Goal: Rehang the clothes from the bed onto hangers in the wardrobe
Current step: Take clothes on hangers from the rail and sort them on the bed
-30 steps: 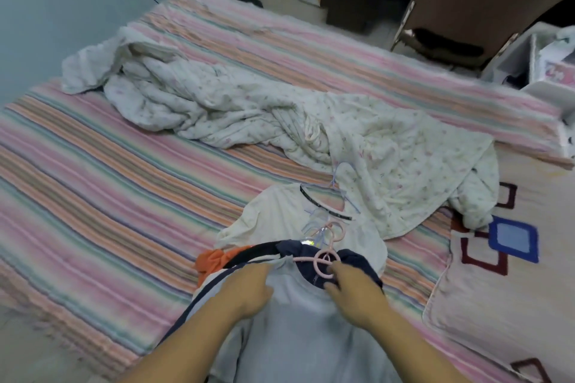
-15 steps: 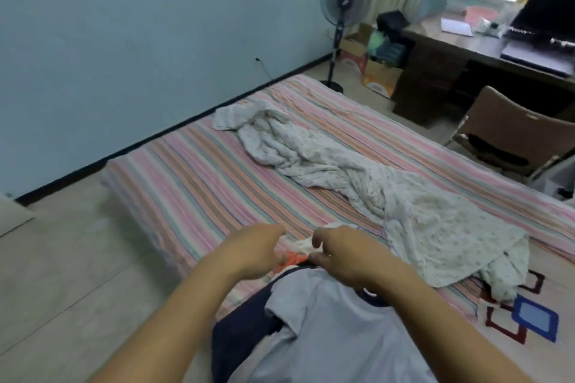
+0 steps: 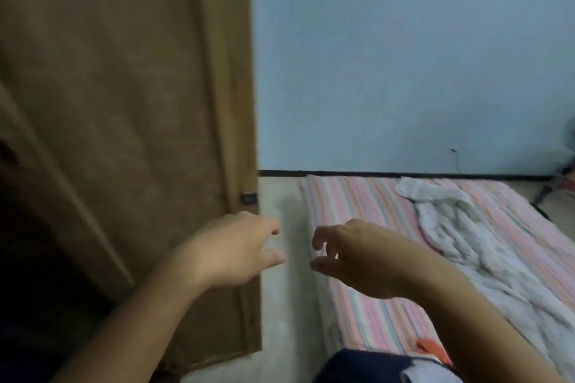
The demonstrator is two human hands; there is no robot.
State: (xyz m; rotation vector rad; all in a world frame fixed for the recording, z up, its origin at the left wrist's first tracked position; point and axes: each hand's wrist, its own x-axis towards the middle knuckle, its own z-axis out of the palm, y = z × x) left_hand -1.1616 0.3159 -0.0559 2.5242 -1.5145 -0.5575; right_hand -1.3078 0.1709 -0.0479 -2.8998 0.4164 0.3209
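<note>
Both hands, left hand [image 3: 230, 253] and right hand [image 3: 361, 258], hang apart, loosely curled, holding nothing; the clothes pile [image 3: 382, 365] at bottom edge risks sliding off the bed [image 3: 373, 314] unattended.

We are in a home bedroom: a bed [image 3: 367, 214] with a pink striped sheet fills the lower right of the frame, a rumpled white blanket [image 3: 460, 227] on it, a brown wardrobe [image 3: 124, 102] at left, a pale blue wall [image 3: 404, 56] behind.
</note>
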